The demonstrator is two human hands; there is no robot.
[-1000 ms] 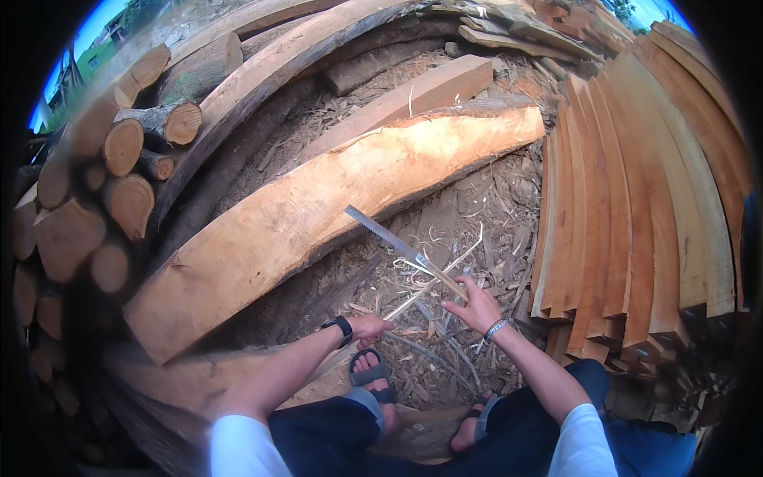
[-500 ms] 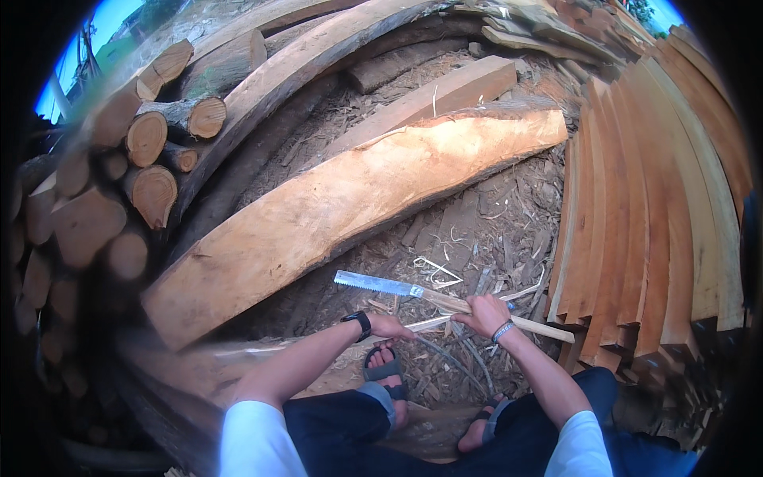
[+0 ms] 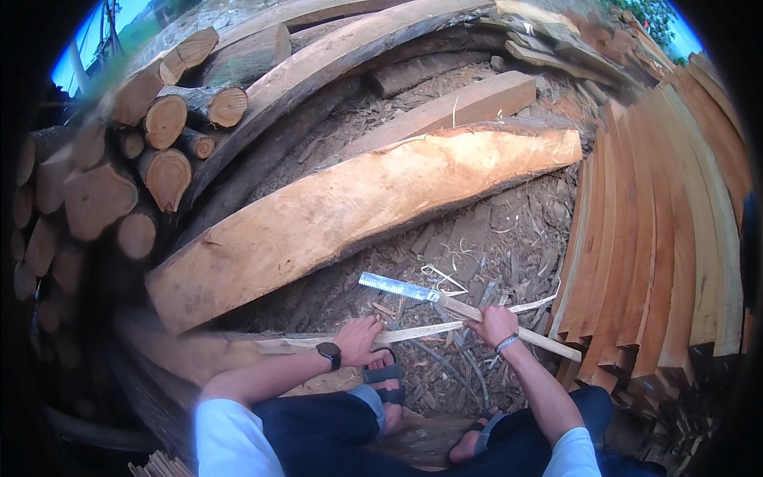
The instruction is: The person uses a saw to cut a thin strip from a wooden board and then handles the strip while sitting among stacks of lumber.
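My right hand [image 3: 496, 327] is closed around the long pale wooden handle of a hand saw [image 3: 399, 287], whose toothed silver blade points left. A thin, pale strip of wood [image 3: 425, 331] runs crosswise below the saw and passes at my right hand; whether those fingers also grip it is hidden. On the strip's left part my left hand [image 3: 358, 340] is closed, its fingers curled over it. A dark watch sits on the left wrist and a band on the right. Beneath the hands lie bark pieces and thin sticks [image 3: 445, 362].
Ahead lies a thick sawn slab [image 3: 350, 207] with bark along its edge. Cut logs [image 3: 167, 179] are piled at the left. Stacked reddish boards [image 3: 644, 230] stand close on the right. My sandalled feet [image 3: 385, 378] are just below the hands.
My left hand has slid left along the strip, away from my right hand. The view has shifted, so the surroundings sit lower and slightly right. My right hand keeps its hold on the saw.
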